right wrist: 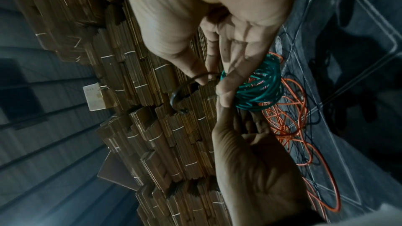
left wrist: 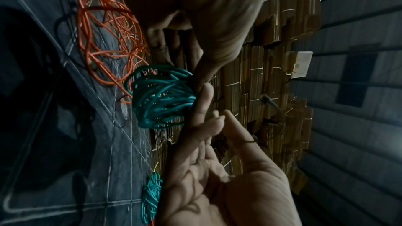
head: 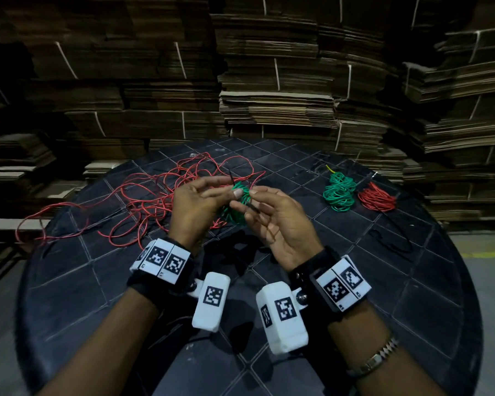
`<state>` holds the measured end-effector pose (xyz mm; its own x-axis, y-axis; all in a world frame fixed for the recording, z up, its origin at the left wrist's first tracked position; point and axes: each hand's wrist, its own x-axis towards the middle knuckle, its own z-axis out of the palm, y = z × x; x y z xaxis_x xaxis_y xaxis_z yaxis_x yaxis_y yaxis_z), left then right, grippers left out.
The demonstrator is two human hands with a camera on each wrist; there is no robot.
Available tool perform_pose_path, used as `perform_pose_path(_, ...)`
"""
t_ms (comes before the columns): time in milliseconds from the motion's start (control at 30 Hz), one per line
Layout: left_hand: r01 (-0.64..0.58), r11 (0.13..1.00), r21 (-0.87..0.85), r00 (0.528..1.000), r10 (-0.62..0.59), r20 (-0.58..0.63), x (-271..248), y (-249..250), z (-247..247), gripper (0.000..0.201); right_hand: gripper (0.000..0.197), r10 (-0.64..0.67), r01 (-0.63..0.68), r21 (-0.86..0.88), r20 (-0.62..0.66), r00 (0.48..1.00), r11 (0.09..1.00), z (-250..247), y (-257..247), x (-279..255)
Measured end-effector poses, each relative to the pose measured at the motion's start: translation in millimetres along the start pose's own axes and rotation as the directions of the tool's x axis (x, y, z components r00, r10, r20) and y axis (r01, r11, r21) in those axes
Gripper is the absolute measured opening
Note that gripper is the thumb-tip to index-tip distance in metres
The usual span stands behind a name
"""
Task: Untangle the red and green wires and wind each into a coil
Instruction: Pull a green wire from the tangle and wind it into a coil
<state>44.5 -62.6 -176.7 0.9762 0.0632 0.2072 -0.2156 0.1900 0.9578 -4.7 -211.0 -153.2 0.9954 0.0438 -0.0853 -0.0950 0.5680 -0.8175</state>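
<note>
**Both hands on a green coil above the table**

Nearest the camera, the round dark table (head: 69,295) with its pale grid lines carried everything. Above its middle, the left hand (head: 193,204) and the right hand (head: 280,224) met around a small green coil (head: 237,205) held off the surface. The left hand's fingers curled round the coil from the left. The right hand's thumb and fingertips pinched a thin black tie (right wrist: 180,95) that curved off the coil's edge; its other fingers were spread loosely. The black tie's ends poked out above and below the coil in the head view.

Beyond and to the left of the hands, the loose red wire (head: 143,195) sprawled in tangled loops across the tabletop, one strand trailing past the left rim. Further right, a finished green bundle (head: 339,191) lay just beside a red bundle (head: 376,197). Behind the table rose stacks of flattened cardboard (head: 269,81).
</note>
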Motion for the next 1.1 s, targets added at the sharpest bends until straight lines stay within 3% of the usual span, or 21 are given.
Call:
perform_pose_path(133,-0.003,0.997,0.077,0.999,0.001,0.038,1.1,-1.4,-1.4,0.026,0.017,0.03,-0.031,0.008,0.039,0.999,1.0,-1.8,-4.2,-1.6)
perform_pose_path(333,-0.171,0.929,0.329,0.982,0.134,0.133,-3.0,-4.2,0.7,0.02,0.018,-0.048,0.042,-0.141,-0.04,0.998,0.989,-5.5,0.8,4.8)
perform_pose_path(533,-0.212,0.886,0.413,0.965,0.122,0.232,-1.1,-5.9,-3.0,0.023,0.022,-0.085,0.075,-0.129,-0.078,0.993,0.989,-7.5,4.7,8.4)
perform_pose_path(767,-0.085,0.959,0.271,0.961,0.008,0.276,-0.7,0.2,-5.9,0.047,0.024,-0.027,0.02,-0.083,-0.077,0.997,0.996,-11.0,1.5,7.9)
perform_pose_path(867,-0.033,0.986,0.165,0.96,-0.015,0.278,-2.4,5.3,-5.9,0.043,0.025,0.005,-0.007,-0.036,-0.06,0.998,0.999,-13.4,-1.8,7.8)
perform_pose_path(967,-0.038,0.994,0.103,0.958,0.007,0.287,-5.5,7.9,-1.8,0.041,0.024,0.001,-0.005,-0.048,-0.07,0.998,0.999,-15.2,-3.9,7.9)
perform_pose_path(1100,-0.111,0.982,0.152,0.959,0.066,0.277,-6.4,8.1,0.8,0.042,0.022,0.003,-0.019,-0.136,-0.113,0.994,0.99,-16.3,-3.2,9.2)
